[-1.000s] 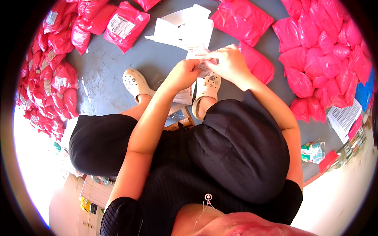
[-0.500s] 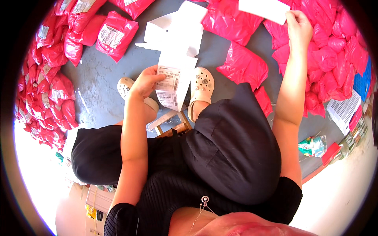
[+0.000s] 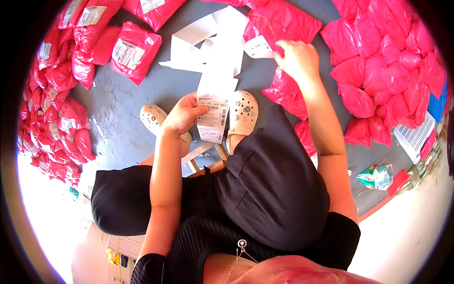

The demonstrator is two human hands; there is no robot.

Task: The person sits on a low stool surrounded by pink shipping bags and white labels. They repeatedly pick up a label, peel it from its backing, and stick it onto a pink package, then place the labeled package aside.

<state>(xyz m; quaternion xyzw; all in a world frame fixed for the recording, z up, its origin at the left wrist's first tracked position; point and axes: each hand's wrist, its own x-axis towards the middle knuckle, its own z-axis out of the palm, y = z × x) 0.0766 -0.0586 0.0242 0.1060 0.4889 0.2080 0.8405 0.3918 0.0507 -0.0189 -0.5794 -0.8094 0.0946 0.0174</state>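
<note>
My left hand [image 3: 184, 113] pinches a strip of printed shipping labels [image 3: 213, 120] between thumb and fingers, in front of my knees. The strip runs away from me into a loose, folded pile of white paper [image 3: 222, 42] on the floor. My right hand [image 3: 299, 59] reaches forward, its closed fingertips at the right end of a single shipping label [image 3: 258, 47]. That label, printed side up, lies over the lower left part of a plump pink plastic parcel [image 3: 286, 23]. Whether it sticks to the parcel cannot be made out. Another pink parcel [image 3: 286, 94] lies partly under my right forearm.
Labelled pink parcels heap up at the left [image 3: 66, 123], and one labelled parcel [image 3: 135, 52] lies apart on the grey floor [image 3: 118, 104]. More pink parcels [image 3: 378, 71] pile up at the right, by a white plastic crate [image 3: 415, 137]. My cream clogs [image 3: 244, 113] flank the label strip.
My right hand has come down and left from the far right pile, bringing the label, then blank side showing, onto the pink parcel. My left hand keeps its grip on the strip.
</note>
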